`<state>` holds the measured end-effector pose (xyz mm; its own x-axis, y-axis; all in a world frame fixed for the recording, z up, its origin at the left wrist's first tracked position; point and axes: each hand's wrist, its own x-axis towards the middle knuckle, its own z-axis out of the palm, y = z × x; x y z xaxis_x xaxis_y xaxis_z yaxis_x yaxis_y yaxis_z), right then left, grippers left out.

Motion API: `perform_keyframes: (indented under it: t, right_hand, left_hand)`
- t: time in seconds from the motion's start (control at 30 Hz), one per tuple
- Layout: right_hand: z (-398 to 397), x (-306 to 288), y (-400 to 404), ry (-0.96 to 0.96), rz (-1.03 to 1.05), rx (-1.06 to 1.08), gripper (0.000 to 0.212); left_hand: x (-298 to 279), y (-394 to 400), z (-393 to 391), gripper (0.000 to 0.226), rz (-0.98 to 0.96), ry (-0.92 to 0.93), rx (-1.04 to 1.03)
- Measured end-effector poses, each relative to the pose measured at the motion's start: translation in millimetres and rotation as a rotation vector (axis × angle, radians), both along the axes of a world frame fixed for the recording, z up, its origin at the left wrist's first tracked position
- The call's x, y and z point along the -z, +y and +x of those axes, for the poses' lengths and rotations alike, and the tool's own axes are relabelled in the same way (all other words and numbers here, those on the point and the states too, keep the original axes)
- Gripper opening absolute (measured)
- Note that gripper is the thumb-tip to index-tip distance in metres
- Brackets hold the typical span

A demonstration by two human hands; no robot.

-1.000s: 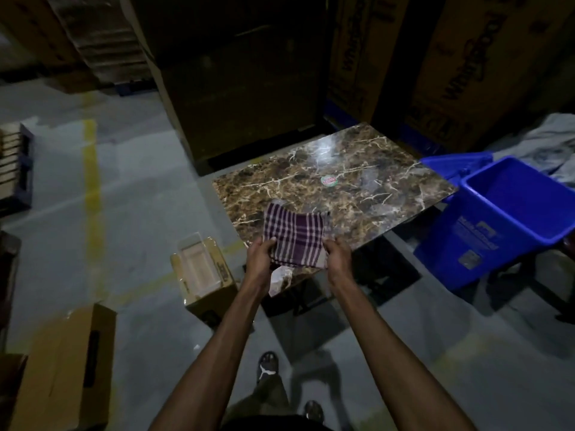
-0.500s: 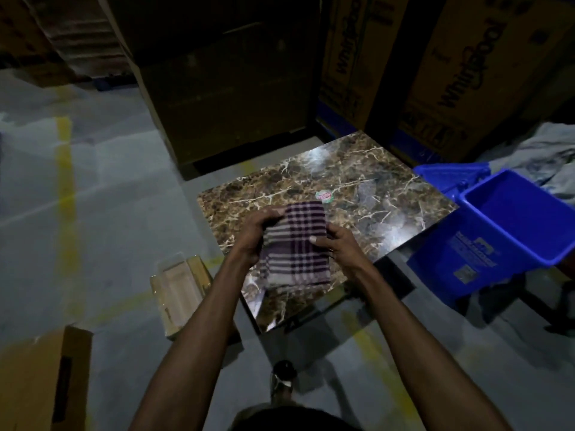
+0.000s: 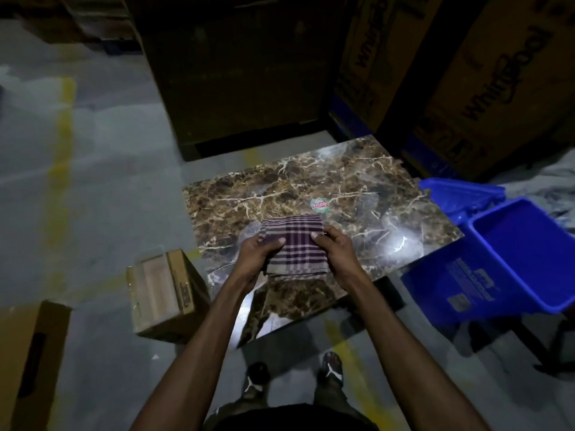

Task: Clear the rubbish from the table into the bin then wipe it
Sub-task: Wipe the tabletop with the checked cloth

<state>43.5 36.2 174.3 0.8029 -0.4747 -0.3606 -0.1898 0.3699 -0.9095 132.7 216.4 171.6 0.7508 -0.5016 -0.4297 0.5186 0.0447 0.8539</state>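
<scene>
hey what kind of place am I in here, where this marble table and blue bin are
Probably a warehouse or appliance storeroom: tall cardboard cartons printed with Whirlpool stand behind the table, smaller boxes sit on a bare concrete floor, and yellow lines are painted on it.

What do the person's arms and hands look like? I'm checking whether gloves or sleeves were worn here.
Both forearms are bare up to the frame edge: no sleeves show. The left hand and right hand wear no gloves, and no watch, ring or band is visible.
</scene>
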Motion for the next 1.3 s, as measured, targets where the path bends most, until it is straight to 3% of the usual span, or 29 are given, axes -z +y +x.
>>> perform_keyframes:
  t: [0.1, 0.3, 0.57, 1.07, 1.3]
  right_hand:
    - [0, 4, -28, -0.004, -0.028, -0.099, 0.027]
    - [-4, 10, -93, 0.015, -0.131, -0.221, 0.022]
    - [-12, 10, -147, 0.025, -0.098, -0.419, 0.035]
    - [-7, 7, -127, -0.092, -0.091, -0.568, 0.020]
    - [2, 10, -94, -0.054, -0.033, -0.642, 0.022]
  left_hand:
    - [1, -19, 1, 0.018, 0.049, -0.027, -0.073]
    - [-2, -68, -25, 0.014, 0.130, -0.107, -0.201]
    - [11, -102, -71, 0.038, -0.040, -0.028, -0.370]
    - [8, -80, -98, 0.030, 0.120, -0.141, -0.564]
    - [9, -46, -100, 0.024, 0.048, -0.111, -0.597]
